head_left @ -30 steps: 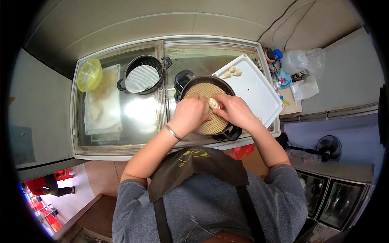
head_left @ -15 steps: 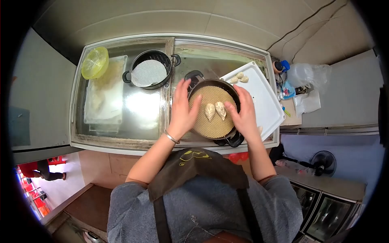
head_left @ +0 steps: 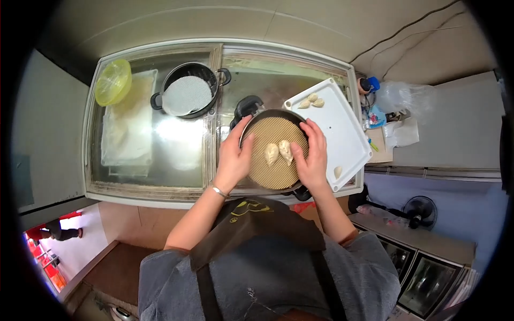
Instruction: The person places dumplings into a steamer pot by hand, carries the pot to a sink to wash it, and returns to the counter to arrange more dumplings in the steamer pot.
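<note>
Two pleated dumplings lie side by side on a tan mesh liner inside a dark pot. My left hand clasps the pot's left side, its thumb inside over the liner and its fingers at the rim. On the right side my right hand holds the pot too, the thumb reaching inside close to the right dumpling. One black handle shows at the pot's upper left, another at its lower right, partly hidden. Beside the pot, a white tray bears several small dumplings and a single dumpling.
A second black pot with a white mesh liner stands at the left on the glass-topped counter. Left of it are a yellow bowl and a pale tray under the glass. Plastic bags lie at the right.
My hands have closed in against the pot's sides, and the pot seems slightly turned. The right hand has uncovered the tray's lower dumpling. The whole view has shifted a little.
</note>
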Motion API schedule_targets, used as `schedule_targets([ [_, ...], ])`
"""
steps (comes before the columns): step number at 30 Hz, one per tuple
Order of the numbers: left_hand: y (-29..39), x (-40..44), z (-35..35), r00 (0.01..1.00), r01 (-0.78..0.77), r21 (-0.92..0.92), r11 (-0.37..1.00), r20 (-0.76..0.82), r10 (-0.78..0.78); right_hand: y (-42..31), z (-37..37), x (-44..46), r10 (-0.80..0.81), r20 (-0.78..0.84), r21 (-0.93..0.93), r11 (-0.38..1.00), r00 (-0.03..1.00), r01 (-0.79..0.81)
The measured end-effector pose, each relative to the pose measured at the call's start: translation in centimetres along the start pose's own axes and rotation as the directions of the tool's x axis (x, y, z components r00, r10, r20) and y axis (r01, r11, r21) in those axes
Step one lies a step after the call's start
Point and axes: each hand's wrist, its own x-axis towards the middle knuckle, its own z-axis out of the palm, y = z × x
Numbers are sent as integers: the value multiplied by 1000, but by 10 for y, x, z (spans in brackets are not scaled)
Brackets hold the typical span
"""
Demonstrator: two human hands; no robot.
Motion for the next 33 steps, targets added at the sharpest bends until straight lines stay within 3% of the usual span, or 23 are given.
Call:
schedule_targets([
  [2, 0, 0, 0, 1000, -24, 49, 999, -11, 25, 4, -2, 0, 9, 8, 50, 999, 1000, -10],
  [4, 9, 0, 0, 999, 43, -72, 996, 5, -43, 27, 3, 7, 227, 6, 485, 851, 974, -202],
  [6, 10, 0, -2, 1000, 7, 23, 1000, -17, -6, 74, 1, 38, 346, -20, 479, 827, 938, -295],
  [8, 14, 1, -6, 1000, -14, 42, 999, -20, 14, 121, 4, 71, 349, -65, 246, 913, 935, -324],
  [9, 15, 2, -10, 1000, -17, 41, 999, -15, 18, 156, 17, 81, 347, -76, 248, 915, 935, -319],
  [10, 15, 4, -13, 1000, -22, 39, 999, -13, 23, 200, 36, 90, 197, -100, -13, 980, 975, -200],
  [11, 13, 4, -16, 999, -21, 11, 1000, -28, 21, 233, 51, 95, 46, -81, -273, 960, 996, -66],
  [12, 14, 5, -20, 999, -28, 10, 1000, -30, 28, 254, 62, 98, 41, -86, -273, 960, 995, -63],
  [14, 16, 6, -30, 998, -19, 5, 1000, -57, 19, 267, 73, 102, 62, 267, -273, 962, 962, 14],
  [16, 11, 6, -42, 997, -8, 30, 1000, -76, 10, 261, 74, 101, -22, 233, -268, 959, 972, 86],
  [18, 6, 5, -54, 992, 2, -20, 1000, -129, -5, 225, 58, 100, 319, 239, -393, 896, 917, -209],
  [20, -1, 7, -65, 986, 58, -94, 994, -153, -72, 234, 55, 93, 266, 202, -436, 886, 942, -157],
  [22, 0, 10, -69, 981, 4, -74, 997, -192, -18, 218, 40, 97, 482, 257, -565, 778, 837, -274],
  [27, 19, 12, -71, 986, -36, -39, 999, -162, 29, 263, 37, 82, 550, 289, -606, 739, 784, -295],
  [29, 25, 13, -73, 979, -110, -15, 994, -175, 106, 269, 27, 74, 668, 219, -233, 744, 711, -627],
  [30, 28, 15, -73, 977, -120, -17, 993, -181, 114, 257, 19, 74, 662, 214, -232, 749, 719, -621],
  [32, 36, 20, -72, 989, -93, -236, 967, -136, 62, 187, -13, 78, 592, 140, 219, 763, 794, -608],
  [33, 49, 24, -68, 995, -81, -270, 959, -78, 62, 154, -29, 81, 501, 150, 291, 802, 853, -522],
])
